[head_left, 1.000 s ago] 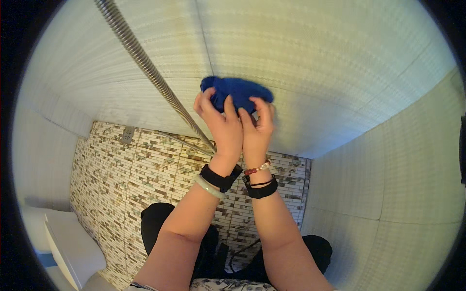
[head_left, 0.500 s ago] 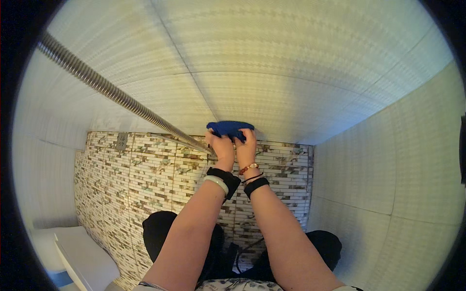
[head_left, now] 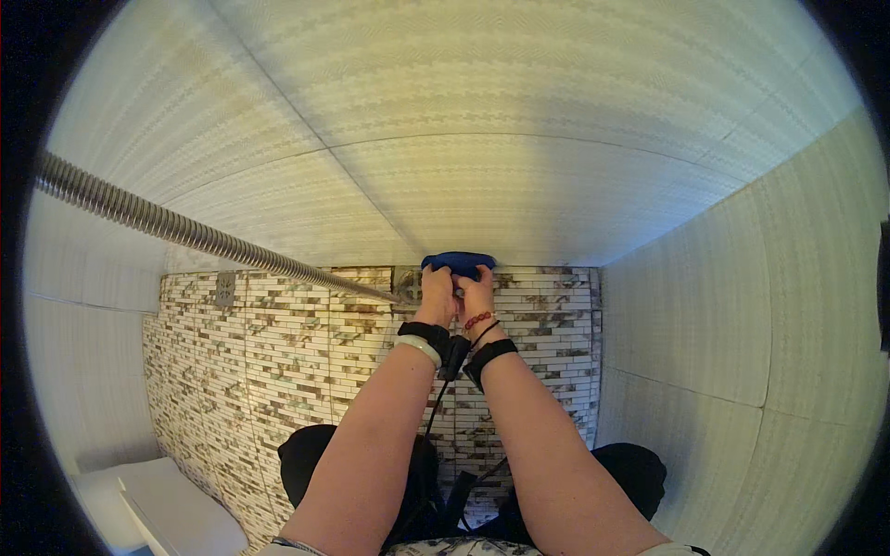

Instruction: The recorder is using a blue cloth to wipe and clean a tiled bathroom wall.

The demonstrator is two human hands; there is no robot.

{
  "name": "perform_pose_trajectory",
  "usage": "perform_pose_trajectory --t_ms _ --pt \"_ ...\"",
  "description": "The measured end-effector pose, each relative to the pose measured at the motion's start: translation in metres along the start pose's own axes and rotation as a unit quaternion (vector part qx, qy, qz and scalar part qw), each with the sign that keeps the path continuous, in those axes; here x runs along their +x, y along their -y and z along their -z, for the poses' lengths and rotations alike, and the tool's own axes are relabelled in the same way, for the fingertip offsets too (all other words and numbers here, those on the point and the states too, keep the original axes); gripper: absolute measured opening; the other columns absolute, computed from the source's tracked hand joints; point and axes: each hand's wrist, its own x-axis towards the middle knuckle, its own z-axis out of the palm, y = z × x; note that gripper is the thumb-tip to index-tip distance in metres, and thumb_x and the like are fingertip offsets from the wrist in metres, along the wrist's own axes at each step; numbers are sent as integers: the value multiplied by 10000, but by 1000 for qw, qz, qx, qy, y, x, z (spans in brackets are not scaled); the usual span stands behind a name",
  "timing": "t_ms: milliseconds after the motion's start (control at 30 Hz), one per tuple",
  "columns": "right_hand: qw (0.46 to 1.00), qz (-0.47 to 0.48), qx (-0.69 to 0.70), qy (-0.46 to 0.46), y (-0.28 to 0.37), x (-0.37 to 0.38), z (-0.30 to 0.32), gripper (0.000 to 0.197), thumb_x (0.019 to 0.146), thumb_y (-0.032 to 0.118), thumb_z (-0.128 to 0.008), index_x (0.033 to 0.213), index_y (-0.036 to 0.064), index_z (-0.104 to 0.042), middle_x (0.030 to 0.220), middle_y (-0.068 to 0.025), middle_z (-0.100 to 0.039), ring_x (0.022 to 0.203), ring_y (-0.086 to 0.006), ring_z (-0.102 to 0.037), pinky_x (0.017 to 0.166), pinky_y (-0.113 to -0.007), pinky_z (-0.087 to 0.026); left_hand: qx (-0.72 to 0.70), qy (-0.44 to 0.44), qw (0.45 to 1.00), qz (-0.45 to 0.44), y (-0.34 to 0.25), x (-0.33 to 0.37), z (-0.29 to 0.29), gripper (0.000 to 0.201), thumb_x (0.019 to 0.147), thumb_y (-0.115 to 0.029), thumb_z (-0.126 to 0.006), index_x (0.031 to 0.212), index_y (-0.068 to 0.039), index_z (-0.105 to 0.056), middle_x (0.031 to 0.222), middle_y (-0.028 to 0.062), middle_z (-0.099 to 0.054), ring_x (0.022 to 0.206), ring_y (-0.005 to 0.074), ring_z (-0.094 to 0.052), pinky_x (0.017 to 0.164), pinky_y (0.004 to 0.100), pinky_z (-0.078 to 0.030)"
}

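Both my hands grip a dark blue cloth low by the far wall, where it meets the floor. My left hand has its fingers curled over the cloth's left part. Close beside it, my right hand is closed on the right part. The cloth looks bunched, and its underside is hidden by my fingers. I cannot tell whether it presses on the wall. Black bands circle both wrists, with a pale bangle on the left and red beads on the right.
A ribbed metal hose slants from the upper left down to near my left hand. Pale tiled walls rise ahead and to both sides. A floor drain sits at the far left of the mosaic floor; a white fixture stands lower left.
The cloth and both hands have shifted right along the wall's foot, and the cloth is more bunched. My view has also shifted, so the hose and wall joint appear farther left.
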Motion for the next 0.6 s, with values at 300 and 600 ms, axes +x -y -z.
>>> perform_pose_trajectory --t_ms 300,600 --pt "957 182 145 -173 86 -49 -17 437 718 23 -533 1145 9 -444 1056 -128 -513 941 -240 -507 841 -332 -421 132 69 974 -173 -49 -101 -62 162 854 -55 -483 968 7 -580 852 70 -583 720 134 -507 656 262 -424" --pt "931 257 -20 -257 69 -18 -11 515 780 60 -509 1264 -53 -375 1174 -220 -498 1007 -320 -523 880 -383 -421 276 84 932 -219 -54 -104 -67 161 829 -7 -482 952 5 -585 783 60 -583 682 122 -512 608 262 -421"
